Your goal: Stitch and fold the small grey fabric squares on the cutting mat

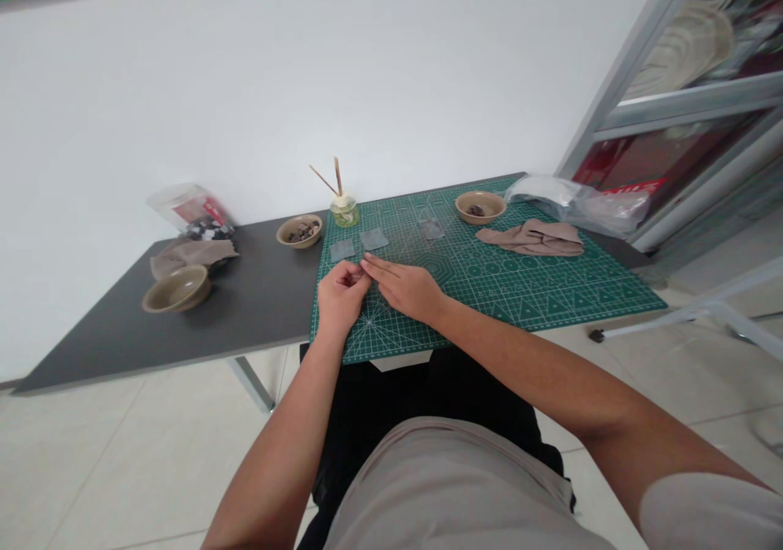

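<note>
Right now, your left hand (342, 299) is pinching something too small to make out, your open right hand (407, 289) is touching it, and two grey squares (374, 238) are lying just ahead on the cutting mat (507, 305).

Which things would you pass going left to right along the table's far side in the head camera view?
plastic bag, bowl of dark pieces, jar with sticks, second bowl, crumpled plastic bag
</note>
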### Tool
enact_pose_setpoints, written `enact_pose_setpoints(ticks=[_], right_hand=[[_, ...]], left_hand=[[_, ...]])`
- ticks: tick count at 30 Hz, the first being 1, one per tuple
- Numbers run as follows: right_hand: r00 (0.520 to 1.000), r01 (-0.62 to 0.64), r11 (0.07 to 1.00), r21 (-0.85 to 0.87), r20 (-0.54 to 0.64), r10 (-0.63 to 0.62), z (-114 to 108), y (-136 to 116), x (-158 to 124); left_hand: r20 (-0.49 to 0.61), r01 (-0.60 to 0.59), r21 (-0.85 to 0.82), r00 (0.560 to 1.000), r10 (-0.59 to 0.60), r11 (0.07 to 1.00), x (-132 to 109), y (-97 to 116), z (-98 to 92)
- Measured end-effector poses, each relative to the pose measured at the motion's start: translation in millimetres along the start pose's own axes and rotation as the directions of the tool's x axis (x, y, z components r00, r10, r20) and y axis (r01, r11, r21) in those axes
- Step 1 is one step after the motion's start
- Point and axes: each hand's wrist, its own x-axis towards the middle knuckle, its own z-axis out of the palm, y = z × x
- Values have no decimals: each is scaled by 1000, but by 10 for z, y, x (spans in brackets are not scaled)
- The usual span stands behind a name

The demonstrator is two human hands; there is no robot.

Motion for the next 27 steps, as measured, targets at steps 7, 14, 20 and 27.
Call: enact_pose_setpoints(ticks=[7,14,20,27], right_hand=[[998,-68,997,29,-6,68,-5,18,3],[998,-62,998,16,10,62,6,3,4],[995,-98,995,22,14,98,-16,4,10],[997,-71,997,30,17,70,-29,-10,3]], left_hand=[[6,38,-117,999,-38,992,14,-41,10],[-2,30,-68,1000,-31,997,8,-25,-3],[-3,58,-153,998,-60,987,12,-64,15],[1,59,-142,998,-59,988,7,-50,13]])
